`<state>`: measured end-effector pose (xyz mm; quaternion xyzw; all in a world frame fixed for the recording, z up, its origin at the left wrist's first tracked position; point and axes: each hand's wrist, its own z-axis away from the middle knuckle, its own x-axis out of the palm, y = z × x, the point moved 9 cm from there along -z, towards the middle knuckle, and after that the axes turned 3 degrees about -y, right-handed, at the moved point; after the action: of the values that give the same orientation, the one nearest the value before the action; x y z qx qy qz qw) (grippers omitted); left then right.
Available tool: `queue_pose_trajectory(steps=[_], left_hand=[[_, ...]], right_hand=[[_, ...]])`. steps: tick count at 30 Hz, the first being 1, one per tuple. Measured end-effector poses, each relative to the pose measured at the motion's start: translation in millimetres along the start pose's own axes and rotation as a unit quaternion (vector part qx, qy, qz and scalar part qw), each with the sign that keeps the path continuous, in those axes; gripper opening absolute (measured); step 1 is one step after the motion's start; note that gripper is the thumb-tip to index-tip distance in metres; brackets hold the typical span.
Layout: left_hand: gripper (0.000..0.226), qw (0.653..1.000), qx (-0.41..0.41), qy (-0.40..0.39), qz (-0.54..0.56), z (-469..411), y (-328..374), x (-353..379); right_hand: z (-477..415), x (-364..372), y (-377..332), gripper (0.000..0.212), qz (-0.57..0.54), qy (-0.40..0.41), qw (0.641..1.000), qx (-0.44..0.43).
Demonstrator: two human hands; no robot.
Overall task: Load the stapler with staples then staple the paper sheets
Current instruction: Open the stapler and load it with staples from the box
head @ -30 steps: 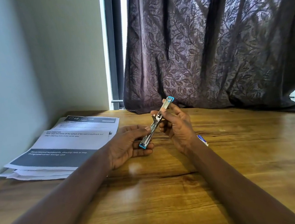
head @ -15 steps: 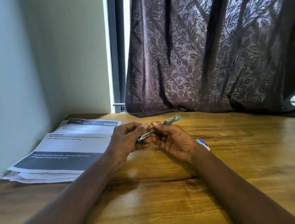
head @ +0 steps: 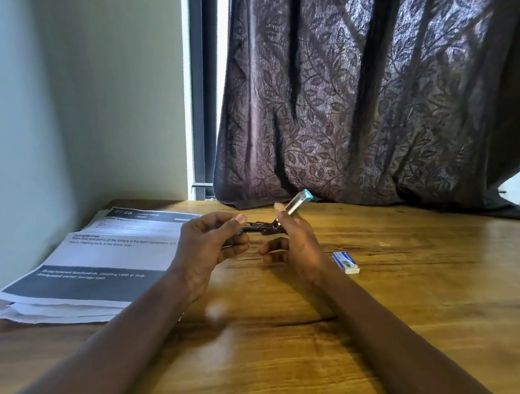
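A slim metal stapler (head: pixel 296 205) with blue ends is held above the wooden table between both hands. My left hand (head: pixel 208 247) pinches its near end between thumb and fingers. My right hand (head: pixel 293 241) grips the part that slants up toward the curtain, blue tip uppermost. The stapler looks hinged open at the middle, and my fingers hide whether staples are inside. A small white and blue staple box (head: pixel 345 262) lies flat on the table just right of my right wrist. The printed paper sheets (head: pixel 96 265) lie stacked at the left.
The wooden table (head: pixel 418 324) stretches to the right and toward me. A dark patterned curtain (head: pixel 369 95) hangs behind and drapes onto the table's back edge. A pale wall (head: pixel 44 120) borders the left side next to the papers.
The stapler was tilted steeply, then lay nearly level, and now its far half angles up again. The staple box, earlier mostly hidden behind my right wrist, shows fully.
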<state>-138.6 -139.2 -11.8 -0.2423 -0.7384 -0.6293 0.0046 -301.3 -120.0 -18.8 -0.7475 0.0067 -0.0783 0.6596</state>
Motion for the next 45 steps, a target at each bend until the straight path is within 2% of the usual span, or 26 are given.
queue_pose_trajectory(steps=[2,4,5,10,14,20,27,37,39,41,45], left_hand=[[0.029,0.999,-0.009,0.016,0.027,-0.1,-1.4,-3.1],[0.034,0.998,-0.014,0.036,0.059,0.2,-1.0,-7.5],[0.033,0.997,-0.016,0.041,0.069,-0.5,-0.9,-9.0],[0.021,0.996,-0.017,0.049,0.066,-2.2,-1.3,-10.4],[0.049,0.998,-0.013,0.053,0.041,-3.3,1.1,-12.8],[0.056,0.999,0.008,0.037,0.018,-4.6,5.2,-10.1],[0.042,0.999,0.039,0.025,-0.022,-5.5,10.3,-10.0],[0.037,0.999,0.032,0.007,-0.042,-9.3,4.6,-7.1],[0.039,0.996,0.04,0.006,-0.082,-9.8,3.5,-5.6],[0.043,0.983,0.069,0.0,-0.169,-8.1,5.6,-3.0],[0.053,0.907,0.157,-0.002,-0.392,-0.7,16.1,3.8]], right_hand=[[3.3,8.0,-0.8,0.069,0.055,-0.026,0.998,-0.004],[8.0,16.5,-0.9,0.08,0.088,-0.051,0.995,-0.007],[9.5,19.2,-1.7,0.078,0.096,-0.059,0.994,-0.013],[12.1,18.9,-6.5,0.034,0.14,-0.054,0.988,-0.035],[13.2,22.8,-2.7,0.039,0.119,-0.091,0.988,-0.029],[8.6,21.0,-7.8,0.033,0.184,-0.067,0.976,-0.098],[6.3,15.8,-10.9,0.036,0.187,-0.05,0.972,-0.135],[8.1,7.2,-15.8,0.025,0.214,-0.027,0.961,-0.172],[9.9,-2.5,-16.2,0.023,0.212,0.009,0.959,-0.186],[12.2,-17.7,-14.8,0.023,0.249,0.075,0.945,-0.198],[22.4,-45.7,-11.1,0.038,0.387,0.205,0.885,-0.155]])
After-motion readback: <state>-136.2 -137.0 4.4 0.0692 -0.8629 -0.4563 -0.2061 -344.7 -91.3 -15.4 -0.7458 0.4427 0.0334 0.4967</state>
